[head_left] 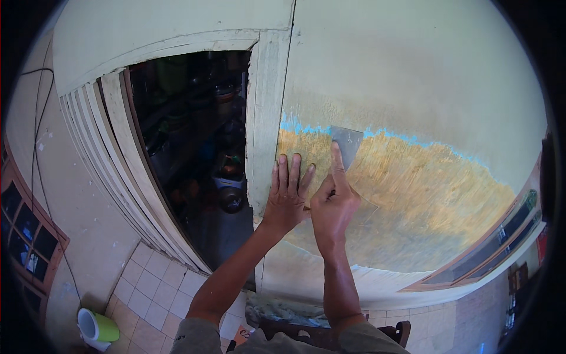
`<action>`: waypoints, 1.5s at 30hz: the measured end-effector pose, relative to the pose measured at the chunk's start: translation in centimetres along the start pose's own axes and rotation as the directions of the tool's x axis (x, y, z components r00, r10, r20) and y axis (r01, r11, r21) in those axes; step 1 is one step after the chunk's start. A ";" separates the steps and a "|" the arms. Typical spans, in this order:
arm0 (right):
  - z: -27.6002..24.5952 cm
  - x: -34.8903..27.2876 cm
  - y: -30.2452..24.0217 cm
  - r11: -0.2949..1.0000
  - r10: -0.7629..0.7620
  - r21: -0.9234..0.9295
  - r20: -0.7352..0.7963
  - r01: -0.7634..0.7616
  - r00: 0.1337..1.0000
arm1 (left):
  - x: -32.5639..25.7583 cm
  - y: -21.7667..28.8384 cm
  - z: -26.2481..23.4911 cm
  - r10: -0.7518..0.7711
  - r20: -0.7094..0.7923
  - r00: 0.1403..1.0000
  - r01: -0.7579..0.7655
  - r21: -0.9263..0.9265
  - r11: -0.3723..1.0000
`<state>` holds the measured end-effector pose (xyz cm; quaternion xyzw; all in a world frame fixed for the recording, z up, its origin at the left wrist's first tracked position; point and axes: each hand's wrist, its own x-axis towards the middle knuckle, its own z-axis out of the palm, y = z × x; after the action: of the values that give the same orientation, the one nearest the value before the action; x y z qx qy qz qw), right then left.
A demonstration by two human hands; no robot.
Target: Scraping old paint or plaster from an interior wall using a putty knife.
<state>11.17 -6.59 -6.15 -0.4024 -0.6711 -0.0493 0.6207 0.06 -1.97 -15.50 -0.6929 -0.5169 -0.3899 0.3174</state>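
My right hand [334,206] grips a paint scraper [349,145], its index finger stretched along the flat grey blade. The blade's wide edge lies at the jagged blue border between pale paint and a scraped patch [413,192] of wall, yellowish brown and streaked. To its left, my left hand [286,197] lies against the scraped wall with its fingers spread and nothing in them, close to the door frame. The scraper's handle is mostly hidden inside my right fist.
A doorway [194,135] at left opens into a dark room with pots and basins. Folding door panels [127,171] stand beside it. A green bucket [105,326] sits on the tiled floor [156,283] at lower left. A framed window [483,253] borders the scraped patch at right.
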 end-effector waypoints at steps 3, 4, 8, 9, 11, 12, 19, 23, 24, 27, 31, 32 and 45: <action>0.0 -1.7 0.5 0.999 0.033 0.025 -0.015 -0.032 0.999 | 0.0 -0.2 -0.2 0.004 0.015 1.000 -0.004 0.017 1.000; 0.0 -2.1 0.6 0.998 0.054 0.041 -0.035 -0.052 0.998 | 0.0 -0.3 -0.2 0.010 0.027 1.000 -0.011 0.037 0.999; -0.3 -0.4 -0.3 0.999 0.044 -0.012 -0.054 -0.045 0.998 | -0.2 -0.4 -0.3 -0.001 0.004 1.000 0.001 0.005 1.000; -0.3 0.5 -0.7 0.997 0.078 0.026 -0.052 -0.076 0.996 | -0.2 -0.3 -0.5 -0.008 0.026 1.000 0.009 -0.030 1.000; -0.5 0.8 -0.7 0.992 0.107 0.064 -0.047 -0.104 0.993 | -0.2 -0.5 -0.7 -0.018 0.046 0.999 0.021 -0.065 0.998; -0.7 0.3 -0.2 0.996 0.085 0.036 -0.040 -0.083 0.996 | -0.2 -0.6 -0.7 -0.016 0.045 0.999 0.019 -0.079 0.997; -0.2 -0.9 0.1 0.995 0.087 0.043 -0.055 -0.085 0.995 | -0.4 -0.9 -0.5 -0.020 0.046 0.999 0.024 -0.084 0.996; 0.1 -1.2 1.1 0.995 0.095 0.026 -0.035 -0.094 0.995 | -0.4 -1.3 -0.6 -0.028 0.089 0.996 0.037 -0.103 0.994; 0.1 -1.6 1.4 0.996 0.087 0.020 -0.039 -0.086 0.995 | -0.5 -1.4 -0.6 -0.032 0.116 0.993 0.043 -0.094 0.995; 0.6 -1.3 1.4 0.997 0.071 0.000 -0.046 -0.072 0.996 | -0.6 -1.8 -0.1 -0.040 0.140 0.989 0.054 -0.094 0.994; 0.7 0.3 0.7 0.997 0.075 -0.025 -0.041 -0.076 0.996 | -0.3 -1.9 0.1 -0.055 0.148 0.987 0.069 -0.085 0.994; 0.7 -0.1 1.2 0.996 0.077 -0.029 -0.039 -0.078 0.996 | -0.4 -1.9 0.3 -0.055 0.151 0.987 0.069 -0.089 0.994; 0.0 -1.1 1.6 0.996 0.064 -0.066 -0.001 -0.064 0.998 | -0.7 -2.0 0.7 -0.053 0.135 0.989 0.069 -0.123 0.990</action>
<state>12.04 -6.01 -7.80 -0.4440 -0.6563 -0.0517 0.6079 -1.81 -1.19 -16.41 -0.7197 -0.5317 -0.3850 0.2258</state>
